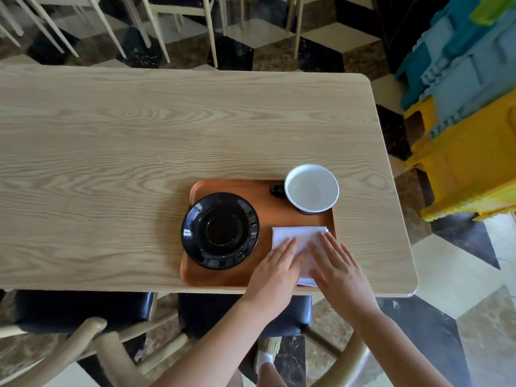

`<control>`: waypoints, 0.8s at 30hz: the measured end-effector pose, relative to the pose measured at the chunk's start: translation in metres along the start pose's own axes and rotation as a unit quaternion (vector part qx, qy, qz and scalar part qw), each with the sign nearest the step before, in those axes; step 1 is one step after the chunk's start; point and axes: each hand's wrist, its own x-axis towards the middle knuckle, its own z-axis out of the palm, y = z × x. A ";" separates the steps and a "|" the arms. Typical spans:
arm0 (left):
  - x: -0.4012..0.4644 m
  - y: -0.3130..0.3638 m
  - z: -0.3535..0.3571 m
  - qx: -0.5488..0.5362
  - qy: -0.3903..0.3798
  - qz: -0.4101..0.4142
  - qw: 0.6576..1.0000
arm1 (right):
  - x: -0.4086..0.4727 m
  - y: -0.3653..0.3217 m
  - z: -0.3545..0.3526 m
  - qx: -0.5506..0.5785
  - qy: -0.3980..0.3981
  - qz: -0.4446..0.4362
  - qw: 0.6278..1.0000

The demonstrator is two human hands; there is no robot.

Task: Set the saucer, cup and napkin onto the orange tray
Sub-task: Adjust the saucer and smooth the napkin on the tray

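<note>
Both hands are laid flat, palms down, with the fingers stretched out and a little apart. The left hand (275, 263) is pressed on the near left part of the white napkin (300, 238), and the right hand (339, 268) is pressed on its near right part, with the fingertips pointed toward 12 o'clock. Nothing is pinched or gripped. The 2 bare forearms are seen coming up from 6 o'clock. The napkin is folded and is lying on the orange tray (264, 203) at its 4 o'clock corner, with its near edge hanging a bit past the tray rim. The black saucer (220, 231) is set on the tray at 9 o'clock, and its left edge sticks out over the tray rim. The cup (312, 188) is placed at the tray's 1 o'clock corner; it is white inside, dark outside, and it looks empty, with its small dark handle turned to 9 o'clock. The tray is set on a pale wooden table (139, 135), close to the near edge. Chairs with dark seats (81, 308) are tucked in at 6 o'clock, and pale chair legs (212, 32) are seen at 12 o'clock. A floor of black, brown and cream tiles (460, 263) is laid below. Blue and yellow plastic crates (472, 129) are stacked at 3 o'clock. No writing can be read.
</note>
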 end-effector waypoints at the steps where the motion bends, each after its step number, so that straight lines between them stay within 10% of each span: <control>1: 0.000 -0.001 -0.001 -0.004 -0.001 0.002 1.000 | 0.000 -0.001 0.001 0.000 0.003 -0.002 1.000; 24: -0.017 -0.013 -0.005 -0.038 0.011 -0.003 0.999 | 0.000 -0.019 0.007 0.027 0.017 -0.008 0.999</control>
